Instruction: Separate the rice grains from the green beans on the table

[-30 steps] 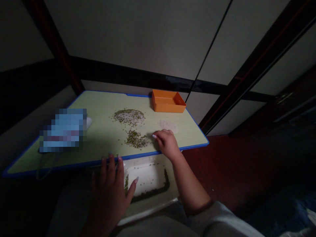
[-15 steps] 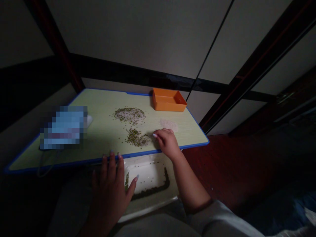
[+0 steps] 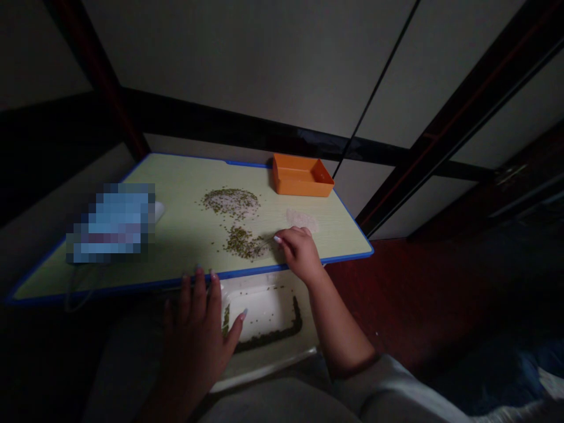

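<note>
1. Right hand [image 3: 299,252] works over the table [image 3: 176,182], fingertips together; I can't tell on what.
2. Nearer bean pile [image 3: 240,241] lies on the table, left of them.
3. Left hand [image 3: 198,332] spreads at the table's edge.

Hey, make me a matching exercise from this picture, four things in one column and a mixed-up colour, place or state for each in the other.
1. box
2. tub
3. left hand
4. right hand

A. fingers spread
B. white inside
C. curled, right of the near pile
D. orange, at the far side of the table

Pairs: 1-D, 2-B, 3-A, 4-C
</note>
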`<act>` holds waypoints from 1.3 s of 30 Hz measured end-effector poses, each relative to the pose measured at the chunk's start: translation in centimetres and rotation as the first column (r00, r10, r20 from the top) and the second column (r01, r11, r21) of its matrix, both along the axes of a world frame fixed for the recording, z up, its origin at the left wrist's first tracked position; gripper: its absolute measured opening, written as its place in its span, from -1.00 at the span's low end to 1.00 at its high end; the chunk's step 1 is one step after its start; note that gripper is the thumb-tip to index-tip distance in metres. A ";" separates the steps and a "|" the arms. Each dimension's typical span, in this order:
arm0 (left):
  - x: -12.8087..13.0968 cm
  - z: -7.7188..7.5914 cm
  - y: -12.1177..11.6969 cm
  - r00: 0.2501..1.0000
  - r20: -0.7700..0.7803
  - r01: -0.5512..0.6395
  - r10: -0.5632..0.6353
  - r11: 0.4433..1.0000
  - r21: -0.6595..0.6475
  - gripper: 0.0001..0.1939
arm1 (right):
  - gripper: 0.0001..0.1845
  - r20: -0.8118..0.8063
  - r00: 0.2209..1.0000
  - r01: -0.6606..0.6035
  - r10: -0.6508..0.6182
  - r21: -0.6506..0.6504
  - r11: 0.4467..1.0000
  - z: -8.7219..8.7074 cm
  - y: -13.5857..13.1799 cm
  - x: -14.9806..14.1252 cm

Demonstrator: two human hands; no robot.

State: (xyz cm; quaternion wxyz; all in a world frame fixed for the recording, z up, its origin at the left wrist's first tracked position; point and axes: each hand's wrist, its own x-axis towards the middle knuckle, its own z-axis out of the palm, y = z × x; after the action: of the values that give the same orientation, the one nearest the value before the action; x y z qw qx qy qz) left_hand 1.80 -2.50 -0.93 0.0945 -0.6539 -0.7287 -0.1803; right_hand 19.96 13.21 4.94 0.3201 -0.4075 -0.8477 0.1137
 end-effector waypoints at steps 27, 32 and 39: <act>0.0 -0.1 0.0 1.000 -0.001 0.010 -0.010 1.000 0.006 -0.26 | -0.77 -0.004 0.995 -0.096 0.096 0.031 0.995 -0.1 -0.1 -0.1; -0.1 -0.2 0.0 1.000 -0.008 0.023 -0.023 1.000 0.015 -0.25 | -0.76 -0.075 0.978 -0.191 0.193 0.034 0.981 -0.2 -0.1 -0.1; 0.0 0.0 0.0 1.000 -0.010 0.022 -0.022 1.000 0.017 -0.25 | -0.77 -0.128 0.990 0.054 -0.052 0.017 0.998 -0.3 0.3 0.5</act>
State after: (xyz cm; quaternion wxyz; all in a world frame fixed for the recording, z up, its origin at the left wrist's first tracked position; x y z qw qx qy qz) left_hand 1.79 -2.50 -0.97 0.1014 -0.6619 -0.7194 -0.1844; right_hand 20.49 13.52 4.66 0.3806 -0.4185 -0.8155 0.1223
